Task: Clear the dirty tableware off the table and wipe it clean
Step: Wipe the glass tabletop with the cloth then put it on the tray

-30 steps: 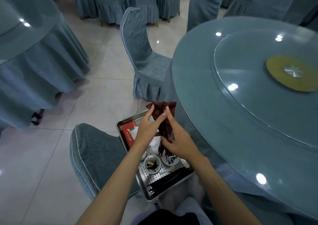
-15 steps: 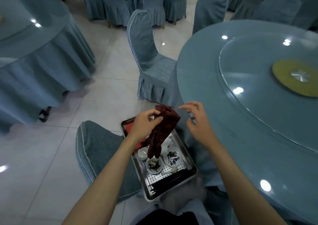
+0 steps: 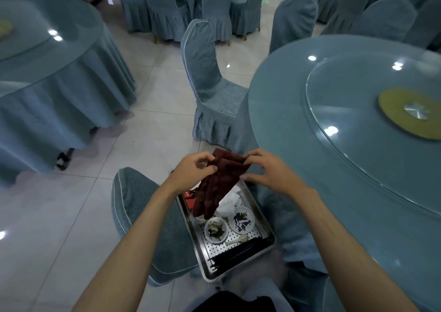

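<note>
A dark red cloth (image 3: 220,180) hangs over a steel tray (image 3: 265,247) that rests on a chair seat. My left hand (image 3: 191,170) pinches the cloth's upper left edge. My right hand (image 3: 267,170) pinches its upper right corner, fingers curled. In the tray lie two small white bowls with food scraps (image 3: 216,230), black chopsticks (image 3: 238,254), a white spoon, crumpled white napkins (image 3: 230,199) and a red packet (image 3: 189,198). The round glass-topped table (image 3: 310,149) stands to the right of both hands, its turntable (image 3: 358,149) bare.
A covered chair (image 3: 210,87) stands just beyond the tray against the table's edge. The chair holding the tray (image 3: 140,206) is at my left. Another round table (image 3: 47,72) is at far left, with more covered chairs (image 3: 171,8) at the back across the tiled floor.
My right hand let go of the cloth half a second ago and has come back to pinch its upper right corner. Both hands now hold the cloth a little higher.
</note>
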Motion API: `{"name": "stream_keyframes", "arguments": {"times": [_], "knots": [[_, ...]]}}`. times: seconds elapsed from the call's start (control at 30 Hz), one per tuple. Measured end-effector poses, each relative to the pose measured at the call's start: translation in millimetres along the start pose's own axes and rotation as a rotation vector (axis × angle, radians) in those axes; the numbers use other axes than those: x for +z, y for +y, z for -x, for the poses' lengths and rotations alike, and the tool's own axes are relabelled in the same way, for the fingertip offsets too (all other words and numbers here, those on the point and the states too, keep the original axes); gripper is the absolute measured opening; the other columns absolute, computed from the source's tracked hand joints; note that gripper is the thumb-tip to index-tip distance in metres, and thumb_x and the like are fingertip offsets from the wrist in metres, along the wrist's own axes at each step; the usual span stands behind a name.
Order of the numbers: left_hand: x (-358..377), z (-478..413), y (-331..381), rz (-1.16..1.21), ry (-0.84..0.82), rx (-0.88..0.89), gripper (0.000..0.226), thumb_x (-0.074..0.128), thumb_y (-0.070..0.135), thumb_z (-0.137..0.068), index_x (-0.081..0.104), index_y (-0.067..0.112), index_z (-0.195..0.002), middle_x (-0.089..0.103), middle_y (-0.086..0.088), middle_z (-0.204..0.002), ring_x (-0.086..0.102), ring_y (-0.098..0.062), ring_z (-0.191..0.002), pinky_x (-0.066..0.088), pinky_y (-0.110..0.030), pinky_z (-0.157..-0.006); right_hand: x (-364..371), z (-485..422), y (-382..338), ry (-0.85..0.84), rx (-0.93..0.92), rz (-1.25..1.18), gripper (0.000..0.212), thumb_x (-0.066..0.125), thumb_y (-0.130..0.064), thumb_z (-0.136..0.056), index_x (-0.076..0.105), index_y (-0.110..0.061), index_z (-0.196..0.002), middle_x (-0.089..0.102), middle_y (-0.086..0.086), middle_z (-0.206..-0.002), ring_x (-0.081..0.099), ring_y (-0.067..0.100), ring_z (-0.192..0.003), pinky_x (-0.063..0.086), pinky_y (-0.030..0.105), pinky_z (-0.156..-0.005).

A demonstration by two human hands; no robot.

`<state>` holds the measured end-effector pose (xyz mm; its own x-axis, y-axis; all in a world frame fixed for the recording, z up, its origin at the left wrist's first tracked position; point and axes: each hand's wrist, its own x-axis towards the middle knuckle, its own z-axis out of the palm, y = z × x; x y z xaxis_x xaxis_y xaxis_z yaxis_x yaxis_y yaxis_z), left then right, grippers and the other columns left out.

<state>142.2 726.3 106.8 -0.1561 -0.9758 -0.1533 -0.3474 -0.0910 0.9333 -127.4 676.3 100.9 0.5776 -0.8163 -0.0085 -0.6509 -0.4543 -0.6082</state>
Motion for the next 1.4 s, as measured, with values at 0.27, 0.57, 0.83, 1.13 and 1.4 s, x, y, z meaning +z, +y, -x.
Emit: {"name": "stream_keyframes", "arguments": {"times": [0.27,0.57,0.83,1.13,1.4], "knots": [[22,3,-7,0.312,0.033,-0.005,0.033,0.061,0.008,-0.103,0.041,0.017,-0.128,0.076,-0.012,-0.111,0.075,-0.024,-0.091,0.058,-0.031,-0.075,21,3,-19,0.331,0.217,-0.564,0.019,0.079,-0.023,-0.092,0.061,-0.030,-0.093,0.074,-0.011,-0.078,0.071,0.011,-0.073,0.059,0.032,-0.070],[57,-8,-22,0.185,0.048,0.000,0.030,0.077,0.003,-0.090,0.076,0.015,-0.117,0.070,0.003,-0.125,0.069,-0.004,-0.107,0.052,-0.015,-0.087,37,-7,7,0.459,0.417,-0.894,0.074,0.077,-0.022,-0.093,0.036,-0.035,-0.153,0.079,0.009,-0.098,0.077,0.028,-0.092,0.062,0.045,-0.085],[63,-49,-54,0.364,0.214,-0.288,0.039,0.066,0.005,-0.099,0.069,0.025,-0.131,0.069,-0.010,-0.101,0.075,-0.014,-0.091,0.062,-0.033,-0.083,72,-24,69,-0.046,0.374,-0.948,0.098,0.071,-0.011,-0.096,0.009,-0.052,-0.160,0.071,0.022,-0.112,0.070,0.034,-0.110,0.057,0.049,-0.100],[90,-92,-129,0.350,0.222,-0.512,0.085,0.074,0.002,-0.091,0.038,0.044,-0.155,0.043,0.024,-0.147,0.051,0.030,-0.105,0.047,-0.003,-0.081,114,-68,138,-0.164,0.390,-0.873,0.050,0.061,0.008,-0.097,0.067,-0.030,-0.129,0.067,-0.005,-0.130,0.069,0.015,-0.114,0.061,0.031,-0.087],[95,-125,-186,0.544,0.379,-0.627,0.121,0.094,0.016,-0.070,0.019,0.070,-0.149,0.054,0.000,-0.151,0.068,-0.032,-0.120,0.059,-0.054,-0.094,138,-120,191,-0.283,0.715,-1.086,0.053,0.070,0.000,-0.094,0.059,-0.023,-0.140,0.076,0.007,-0.114,0.075,0.017,-0.101,0.061,0.027,-0.075]]}}
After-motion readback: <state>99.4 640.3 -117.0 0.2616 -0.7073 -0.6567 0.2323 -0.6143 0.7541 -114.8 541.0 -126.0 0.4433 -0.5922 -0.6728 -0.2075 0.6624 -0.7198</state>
